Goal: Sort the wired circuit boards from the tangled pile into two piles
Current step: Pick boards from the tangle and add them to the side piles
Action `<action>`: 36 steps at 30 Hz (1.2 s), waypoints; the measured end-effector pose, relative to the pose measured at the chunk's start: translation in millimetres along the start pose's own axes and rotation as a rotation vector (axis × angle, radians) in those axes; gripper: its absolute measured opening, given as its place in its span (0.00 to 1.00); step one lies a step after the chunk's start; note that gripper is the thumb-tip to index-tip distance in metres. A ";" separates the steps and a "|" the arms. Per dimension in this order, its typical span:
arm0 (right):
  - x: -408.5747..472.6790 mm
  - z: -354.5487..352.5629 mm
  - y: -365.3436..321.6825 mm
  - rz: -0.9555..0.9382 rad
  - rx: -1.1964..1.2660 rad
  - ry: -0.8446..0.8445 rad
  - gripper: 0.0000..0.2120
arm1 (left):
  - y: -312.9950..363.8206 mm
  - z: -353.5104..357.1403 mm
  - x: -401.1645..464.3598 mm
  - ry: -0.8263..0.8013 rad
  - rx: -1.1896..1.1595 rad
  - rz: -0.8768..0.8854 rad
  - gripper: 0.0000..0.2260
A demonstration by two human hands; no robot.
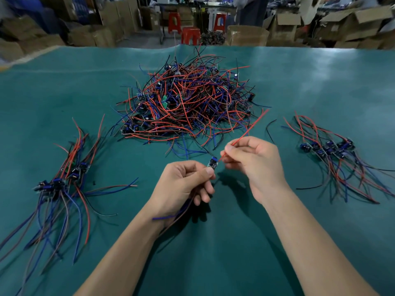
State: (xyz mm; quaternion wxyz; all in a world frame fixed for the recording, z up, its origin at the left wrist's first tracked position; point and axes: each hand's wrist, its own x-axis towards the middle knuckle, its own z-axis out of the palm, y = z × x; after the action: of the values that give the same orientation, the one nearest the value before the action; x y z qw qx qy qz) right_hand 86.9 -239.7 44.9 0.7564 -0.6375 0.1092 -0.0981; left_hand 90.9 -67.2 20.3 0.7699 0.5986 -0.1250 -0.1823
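A single wired circuit board (212, 162) is pinched between thumb and forefinger of the left hand (183, 184) above the green table mat (213, 242), just in front of the tangled pile (188, 103), while its red wire (248, 131) is pinched and drawn out by the curled fingers of the right hand (252, 165). The step is probably best done by sliding along the wire until it is straight, the board being held steady. It can then be laid with wires parallel in 1 of the 2 sorted piles, left (62, 180) or right (329, 148).
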 end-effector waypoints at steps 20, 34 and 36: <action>-8.2 3.6 -6.6 0.138 -0.061 -0.203 0.21 | 4.7 -0.6 -2.9 -0.070 0.078 -0.047 0.07; 7.4 -30.8 -25.5 0.190 0.376 0.180 0.10 | 10.1 -4.1 -10.4 -0.472 0.050 -0.238 0.07; 5.9 -37.6 -37.9 0.108 0.445 0.136 0.07 | 10.5 -6.6 -11.7 -0.554 0.073 -0.234 0.08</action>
State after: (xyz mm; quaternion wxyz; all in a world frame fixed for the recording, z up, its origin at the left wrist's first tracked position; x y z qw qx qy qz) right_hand 81.2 -283.2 75.8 0.8733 -0.4404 0.1693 -0.1218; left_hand 84.4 -54.1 29.2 0.6584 0.5635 -0.2669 -0.4216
